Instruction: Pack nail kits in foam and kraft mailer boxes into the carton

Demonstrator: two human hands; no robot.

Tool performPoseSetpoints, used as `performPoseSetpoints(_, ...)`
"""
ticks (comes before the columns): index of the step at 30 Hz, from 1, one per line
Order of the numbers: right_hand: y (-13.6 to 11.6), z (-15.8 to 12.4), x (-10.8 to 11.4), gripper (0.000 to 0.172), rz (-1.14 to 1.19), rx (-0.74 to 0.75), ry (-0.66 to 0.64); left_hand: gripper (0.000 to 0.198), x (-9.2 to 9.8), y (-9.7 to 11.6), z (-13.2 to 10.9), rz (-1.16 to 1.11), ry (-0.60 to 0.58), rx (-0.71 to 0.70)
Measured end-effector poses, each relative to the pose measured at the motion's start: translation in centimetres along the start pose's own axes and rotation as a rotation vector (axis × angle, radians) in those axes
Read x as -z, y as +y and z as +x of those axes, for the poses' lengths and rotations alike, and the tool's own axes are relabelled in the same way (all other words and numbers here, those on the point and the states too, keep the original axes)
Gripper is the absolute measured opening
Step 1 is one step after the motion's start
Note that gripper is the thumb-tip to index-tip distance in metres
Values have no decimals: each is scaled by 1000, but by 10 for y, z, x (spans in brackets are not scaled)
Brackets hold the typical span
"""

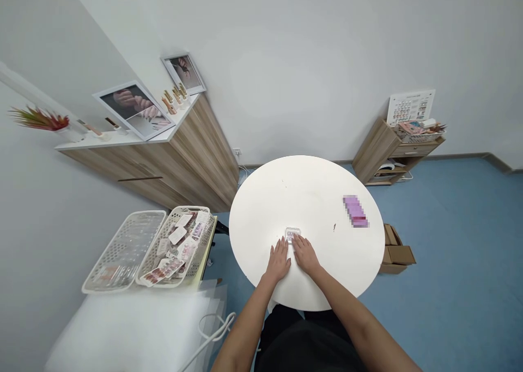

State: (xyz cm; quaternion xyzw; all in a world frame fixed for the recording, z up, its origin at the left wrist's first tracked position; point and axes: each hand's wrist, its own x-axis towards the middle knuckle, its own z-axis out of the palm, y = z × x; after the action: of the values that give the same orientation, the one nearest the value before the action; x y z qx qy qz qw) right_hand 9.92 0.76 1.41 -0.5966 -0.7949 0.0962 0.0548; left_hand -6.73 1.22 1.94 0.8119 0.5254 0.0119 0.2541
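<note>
A small clear plastic case (291, 232) with pale pieces inside lies on the round white table (302, 181), close to its near side. My left hand (279, 258) rests flat on the tabletop at the case's lower left, fingers stretched out. My right hand (304, 253) lies palm down with extended fingers, its fingertips over the case's right part. That part of the case is hidden under them. Neither hand is closed around anything.
A pixelated purple rectangle (356, 211) is at the table's right. On the left stand a white basket of nail packets (180, 247) and another with clear packs (122, 252). A wooden cabinet (204, 148) is behind. An open cardboard box (396, 255) sits on the floor at right.
</note>
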Motion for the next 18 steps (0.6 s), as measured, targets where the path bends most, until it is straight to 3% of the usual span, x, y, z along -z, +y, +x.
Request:
performPoseSetpoints(5, -4, -11, -17, 60, -39, -21, -47, 73, -19, -3, 2, 204, 45, -75)
performPoseSetpoints(10, 0, -10, -24, 64, -56, -6, -87, 75, -33, -8, 1, 209, 60, -57)
performPoseSetpoints(14, 9, 1, -17, 67, -66, -26, -151, 77, -24, 2, 15, 142, 2, -23)
performPoseSetpoints(18, 27, 22, 7, 70, -48, -24, -258, 78, -7, 22, 41, 101, -31, 73)
